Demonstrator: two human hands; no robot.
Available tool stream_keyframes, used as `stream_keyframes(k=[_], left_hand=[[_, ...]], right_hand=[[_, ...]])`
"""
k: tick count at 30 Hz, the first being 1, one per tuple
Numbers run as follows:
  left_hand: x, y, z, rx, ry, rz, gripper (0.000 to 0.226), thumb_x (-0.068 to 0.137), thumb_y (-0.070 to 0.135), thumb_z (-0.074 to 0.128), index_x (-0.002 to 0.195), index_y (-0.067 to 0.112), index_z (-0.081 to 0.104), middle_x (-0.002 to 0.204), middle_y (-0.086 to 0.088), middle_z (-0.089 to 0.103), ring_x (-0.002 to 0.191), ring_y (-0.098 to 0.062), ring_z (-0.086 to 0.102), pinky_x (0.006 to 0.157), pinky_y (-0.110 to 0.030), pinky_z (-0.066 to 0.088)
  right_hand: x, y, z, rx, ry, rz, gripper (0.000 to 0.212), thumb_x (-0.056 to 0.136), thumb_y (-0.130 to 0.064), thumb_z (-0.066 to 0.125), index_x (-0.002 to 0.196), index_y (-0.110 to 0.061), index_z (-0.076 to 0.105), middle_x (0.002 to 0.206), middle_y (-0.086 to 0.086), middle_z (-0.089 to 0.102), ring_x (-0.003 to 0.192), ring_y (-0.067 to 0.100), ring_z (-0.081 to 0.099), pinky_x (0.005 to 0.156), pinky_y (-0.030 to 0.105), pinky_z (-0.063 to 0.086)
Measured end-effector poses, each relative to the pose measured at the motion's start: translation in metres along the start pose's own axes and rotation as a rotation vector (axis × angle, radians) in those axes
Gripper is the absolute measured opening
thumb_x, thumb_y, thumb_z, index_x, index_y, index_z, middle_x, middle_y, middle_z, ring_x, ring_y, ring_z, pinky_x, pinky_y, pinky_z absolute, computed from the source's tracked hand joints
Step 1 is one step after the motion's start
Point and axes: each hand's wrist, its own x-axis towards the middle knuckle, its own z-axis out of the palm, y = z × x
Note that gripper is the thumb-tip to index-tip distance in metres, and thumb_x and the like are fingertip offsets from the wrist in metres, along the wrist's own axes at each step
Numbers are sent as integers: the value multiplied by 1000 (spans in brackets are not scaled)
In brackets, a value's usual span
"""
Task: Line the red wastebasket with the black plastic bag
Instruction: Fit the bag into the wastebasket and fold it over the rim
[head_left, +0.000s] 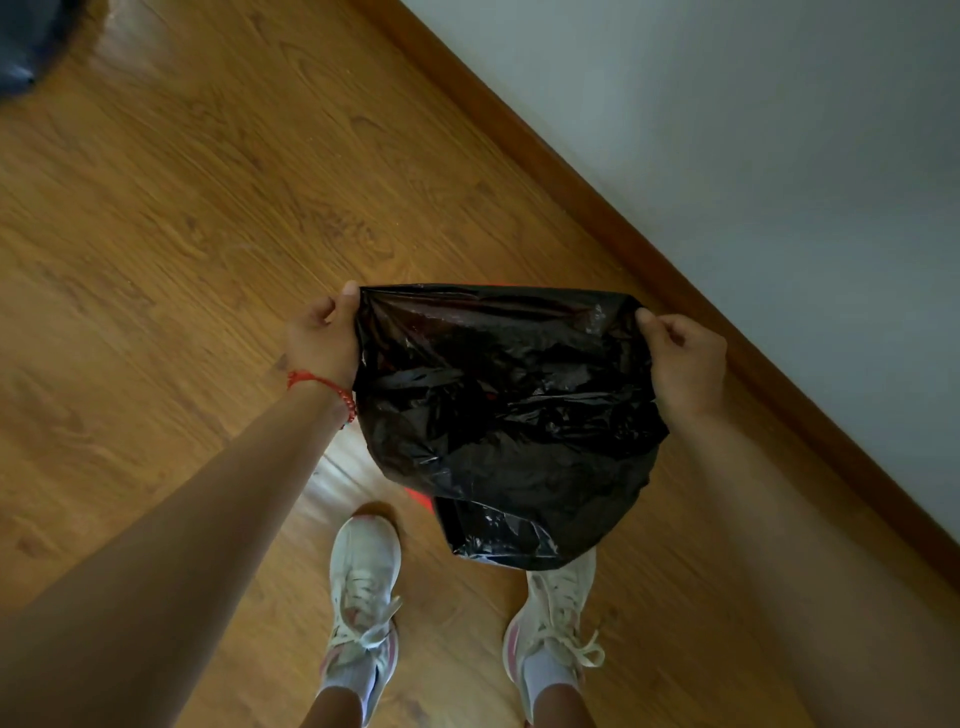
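One bag (506, 400): black, crinkled, glossy plastic, held up in front of me and stretched between both hands, its lower end hanging down over the toe of the right shoe (553, 618). One basket (418, 500): I see only slivers of red, one at the bag's lower left edge and a thin one along its top edge; the rest is hidden behind the bag, so I cannot tell its shape or whether the bag touches it.

Two shoes, white with laces, the left shoe (363, 597) fully in view. One red cord bracelet (324, 387) on the left wrist.

Floor (182, 208): wood-grain boards, brown. A brown skirting (597, 192) runs diagonally below a pale wall (753, 130). One dark, blurred object (26, 47) sits at the top left corner.

Left hand (324, 338): arm extended, fingers curled, thumb and fingers pinching the bag's upper left corner. Right hand (685, 358): fingers curled, pinching the upper right corner.
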Motion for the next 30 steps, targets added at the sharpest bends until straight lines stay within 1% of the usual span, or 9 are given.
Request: stream_keyframes(k=[5,9,11,15,18,20,25,28,30], left_hand=[[16,1,6,19,20,23,33,89,30,53,58,19,52,34,17,48,37,6,44,42,-9,35],[24,-3,10,74,23,76,36,90,28,53,55,21,48,41,13,47,41,4,43,42,-10,31],[26,-6,12,75,29,91,34,90,26,53,56,22,48,52,11,48,42,6,44,43,-9,32],[28,-14,12,75,2,112,32,90,25,53,59,23,52,46,14,53,41,9,45,50,-14,37],[31,-19,10,102,-19,109,30,90,23,53,60,21,54,43,15,54,44,6,48,48,-12,38],[34,-24,9,131,-24,105,29,89,26,54,60,22,55,53,9,55,54,-1,49,53,-18,40],[38,-30,4,229,-40,114,33,88,33,53,60,15,53,64,-4,47,60,-9,42,52,-21,35],[31,-23,2,187,-57,69,32,90,37,49,71,11,56,68,-3,47,61,-9,43,53,-22,36],[26,-15,0,183,-47,62,30,91,37,48,81,12,62,76,-5,57,71,-12,55,55,-15,40]], right_hand=[[21,0,10,-16,9,-37,24,89,-31,55,71,-16,61,66,-11,55,63,1,51,52,4,35],[29,4,16,-15,16,-51,22,89,-31,55,75,-15,63,73,-2,60,68,7,53,59,12,38],[29,7,18,0,30,-54,20,88,-30,55,78,-15,64,73,-4,60,67,4,53,58,8,38],[28,12,19,0,60,-86,18,89,-27,56,78,-14,63,69,-11,56,65,-2,51,55,2,37],[28,18,18,-19,59,-87,17,88,-28,57,80,-15,64,76,-3,61,70,6,54,60,8,39],[28,21,17,-49,51,-82,16,88,-28,57,82,-15,65,80,-1,61,76,9,56,61,9,39],[25,20,13,-62,42,-58,20,85,-32,60,91,-14,67,86,-4,62,75,3,54,58,-3,35],[21,16,6,-45,36,-70,26,83,-34,62,99,-14,67,93,-5,62,83,5,56,66,1,38],[19,10,-1,-67,41,-94,32,83,-34,62,108,-14,64,98,-7,61,90,6,55,68,-1,37]])
